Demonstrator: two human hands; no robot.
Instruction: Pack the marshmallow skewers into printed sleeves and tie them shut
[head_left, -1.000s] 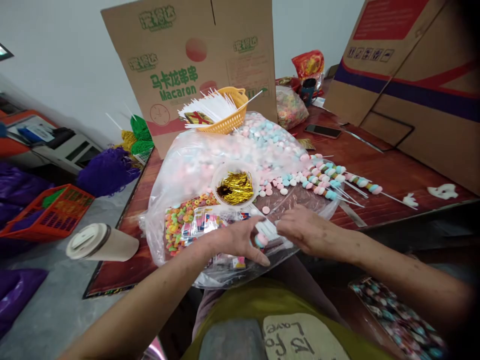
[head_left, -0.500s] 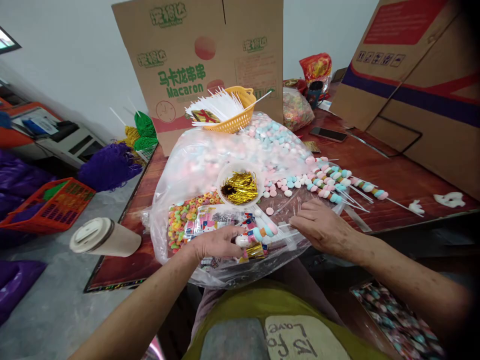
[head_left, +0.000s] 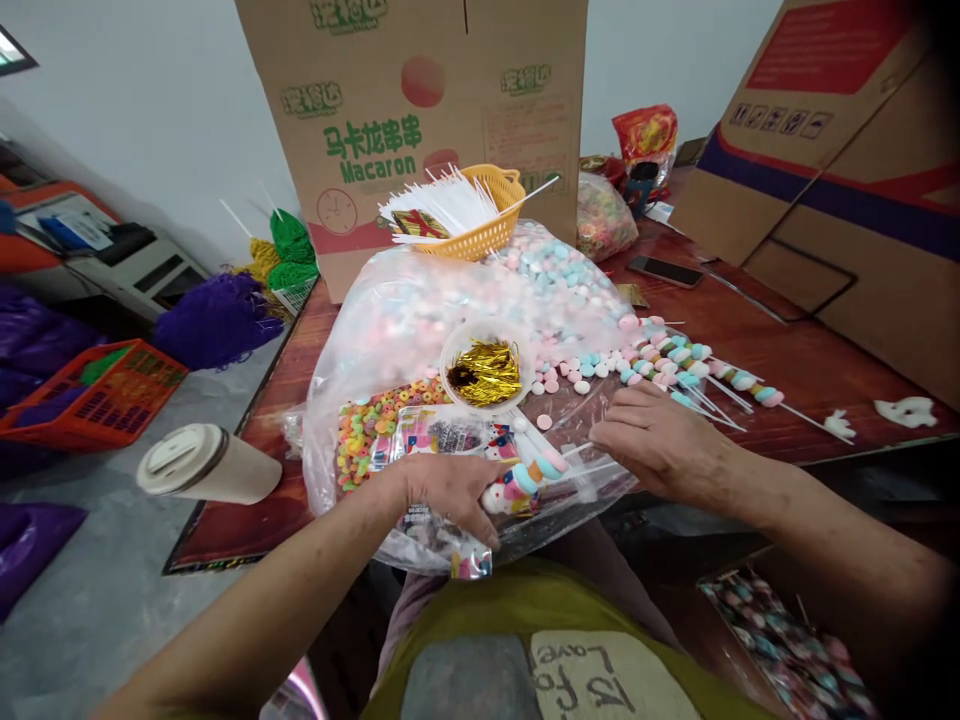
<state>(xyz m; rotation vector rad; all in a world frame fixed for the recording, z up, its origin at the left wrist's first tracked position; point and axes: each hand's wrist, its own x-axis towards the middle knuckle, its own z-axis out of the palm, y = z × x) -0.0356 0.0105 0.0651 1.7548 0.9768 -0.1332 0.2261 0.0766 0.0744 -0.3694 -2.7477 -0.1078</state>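
A skewer of pink, blue and white candies (head_left: 535,472) lies between my hands over the plastic bag's near edge. My left hand (head_left: 454,492) is at its left end, over printed wrappers (head_left: 420,435), thumb and fingers apart; whether it touches the skewer is unclear. My right hand (head_left: 652,440) is closed on the white stick at the right end. Just beyond them stands a round tub of gold ties (head_left: 486,370). Ring candies (head_left: 360,430) lie left of the wrappers, and loose pink, blue and white candies (head_left: 574,370) lie right of the tub.
A yellow basket of white sticks (head_left: 480,238) rests behind the bag, before a cardboard box (head_left: 450,60). Finished skewers (head_left: 675,360) lie at the right, with a phone (head_left: 665,270) behind them. A lidded cup (head_left: 240,473) is on its side at the left edge.
My left hand has opened, its thumb and fingers spreading off the skewer's left end. A shiny wrapper piece now shows below it. The view has shifted slightly.
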